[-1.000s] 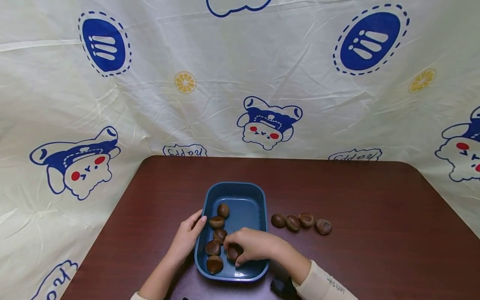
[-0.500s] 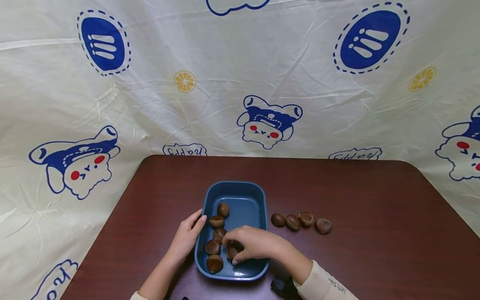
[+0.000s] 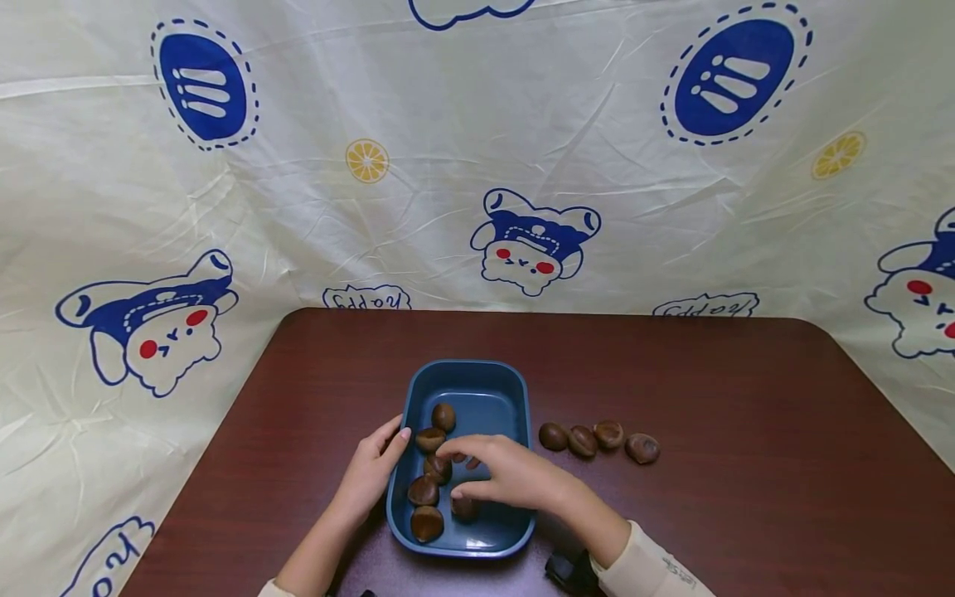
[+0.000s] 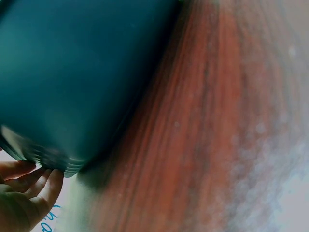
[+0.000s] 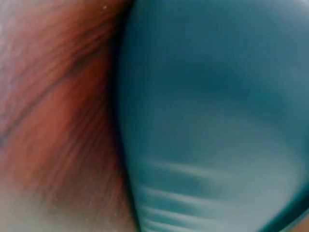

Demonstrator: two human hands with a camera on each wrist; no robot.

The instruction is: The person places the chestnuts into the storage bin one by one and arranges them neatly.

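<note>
A blue plastic tray [image 3: 488, 410] stands on the table, with several brown chestnuts [image 3: 427, 524] lined up along its left side. My left hand [image 3: 373, 464] holds the tray's left wall, thumb at the rim; the left wrist view shows the fingers [image 4: 48, 191] against the outer wall. Inside the tray, my right hand [image 3: 507, 473] is spread with thumb and fingers apart. A single chestnut [image 3: 466, 509] sits just below its thumb, partly hidden, right of the line. The right wrist view shows mostly the tray's outer wall [image 5: 207, 121].
Several more chestnuts [image 3: 582, 442] lie in a row on the brown table [image 3: 731, 497], right of the tray. A black object [image 3: 570, 572] is by the right wrist. Behind the table hangs a white printed cloth [image 3: 433, 224].
My right hand has let go of the chestnut, its fingers opening and shifting up and away. That chestnut stays in the tray beside the line. The left hand stays at the tray.
</note>
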